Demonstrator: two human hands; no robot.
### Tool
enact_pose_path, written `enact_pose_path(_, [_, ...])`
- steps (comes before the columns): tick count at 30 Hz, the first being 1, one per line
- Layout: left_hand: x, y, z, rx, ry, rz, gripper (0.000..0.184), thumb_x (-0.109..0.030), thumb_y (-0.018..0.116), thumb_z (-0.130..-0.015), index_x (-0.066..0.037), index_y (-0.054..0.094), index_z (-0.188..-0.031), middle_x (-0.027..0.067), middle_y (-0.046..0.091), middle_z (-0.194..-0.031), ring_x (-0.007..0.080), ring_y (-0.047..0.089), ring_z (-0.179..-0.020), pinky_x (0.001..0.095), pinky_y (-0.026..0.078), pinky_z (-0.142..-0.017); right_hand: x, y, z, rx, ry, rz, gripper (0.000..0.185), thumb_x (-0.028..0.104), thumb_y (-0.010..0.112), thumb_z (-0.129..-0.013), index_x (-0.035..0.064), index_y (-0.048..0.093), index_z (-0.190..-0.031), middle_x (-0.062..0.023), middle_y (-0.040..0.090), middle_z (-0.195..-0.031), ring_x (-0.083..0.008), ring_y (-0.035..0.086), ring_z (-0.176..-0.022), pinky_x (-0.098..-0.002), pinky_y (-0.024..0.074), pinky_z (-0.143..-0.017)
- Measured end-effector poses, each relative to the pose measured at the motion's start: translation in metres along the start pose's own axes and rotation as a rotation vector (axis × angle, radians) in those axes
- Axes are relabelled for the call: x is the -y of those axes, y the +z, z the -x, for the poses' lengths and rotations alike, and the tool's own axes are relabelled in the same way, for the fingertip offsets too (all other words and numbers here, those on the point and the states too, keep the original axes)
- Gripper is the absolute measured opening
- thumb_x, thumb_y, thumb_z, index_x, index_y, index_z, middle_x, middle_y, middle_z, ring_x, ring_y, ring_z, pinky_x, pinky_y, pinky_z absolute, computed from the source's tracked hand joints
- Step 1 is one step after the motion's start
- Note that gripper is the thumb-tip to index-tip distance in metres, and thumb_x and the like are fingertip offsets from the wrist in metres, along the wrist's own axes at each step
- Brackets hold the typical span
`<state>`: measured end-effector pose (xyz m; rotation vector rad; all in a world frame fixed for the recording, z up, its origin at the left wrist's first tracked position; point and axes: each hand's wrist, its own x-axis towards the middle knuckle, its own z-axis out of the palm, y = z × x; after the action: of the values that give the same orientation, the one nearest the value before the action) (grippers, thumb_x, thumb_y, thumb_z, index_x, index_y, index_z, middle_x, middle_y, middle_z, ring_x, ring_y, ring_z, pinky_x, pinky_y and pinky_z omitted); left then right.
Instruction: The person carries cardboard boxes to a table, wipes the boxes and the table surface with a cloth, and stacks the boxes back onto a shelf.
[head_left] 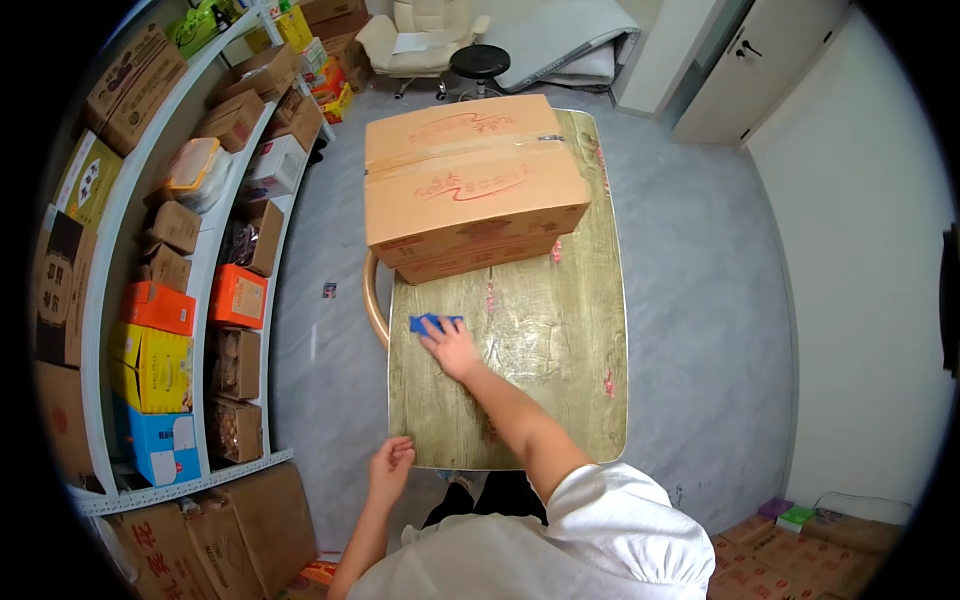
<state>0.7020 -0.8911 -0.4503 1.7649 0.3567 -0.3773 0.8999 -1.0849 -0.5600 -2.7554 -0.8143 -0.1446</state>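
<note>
My right hand [452, 350] presses a blue cloth [434, 323] flat onto the wood-patterned table [590, 330], close to the table's left edge. Its fingers lie on the cloth, slightly spread. Beside the table's front left corner, my left hand [393, 465] hangs with curled fingers and touches nothing that I can see; whether anything is inside it is hidden. A big closed cardboard box [470, 180] with red print covers the far part of the table, beyond my right hand.
Metal shelves [215, 240] with boxes run along the left. A curved wooden chair arm [372, 300] stands at the table's left edge. Behind the table are a black stool [480, 62] and a cream chair [420, 40]. Cartons [800, 560] lie at the lower right.
</note>
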Motion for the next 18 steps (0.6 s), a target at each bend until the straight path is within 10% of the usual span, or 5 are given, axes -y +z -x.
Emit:
enact_pose_path(10, [-0.021,0.044,-0.027,0.086,0.013,-0.018,0.024,-0.006,0.060,-0.089,0.002,0.057,-0.112,0.0088,0.064,-0.103,0.0101,0.059,-0.090,0.0236,0.048,-0.080,-0.204,-0.045,0.102,-0.247,0.806,0.161,0.042,0.008,0.049,-0.080,0.0165,0.058,-0.121,-0.0073,0.052,-0.131,-0.0315,0.049,-0.105,-0.0425,0.0408,-0.085])
enact_pose_path(18, [-0.039,0.063,-0.037,0.157,0.038,-0.075,0.026,-0.007,0.061,-0.089,0.003,0.057,-0.113,0.0101,0.064,-0.103,0.0113,0.060,-0.092,0.0249,0.049,-0.082,-0.219,-0.053,0.181,-0.328,1.202,0.169,0.057,0.001,0.050,-0.080,0.0176,0.048,-0.134,-0.0090,0.047,-0.134,-0.0307,0.046,-0.104,-0.0430,0.0358,-0.092])
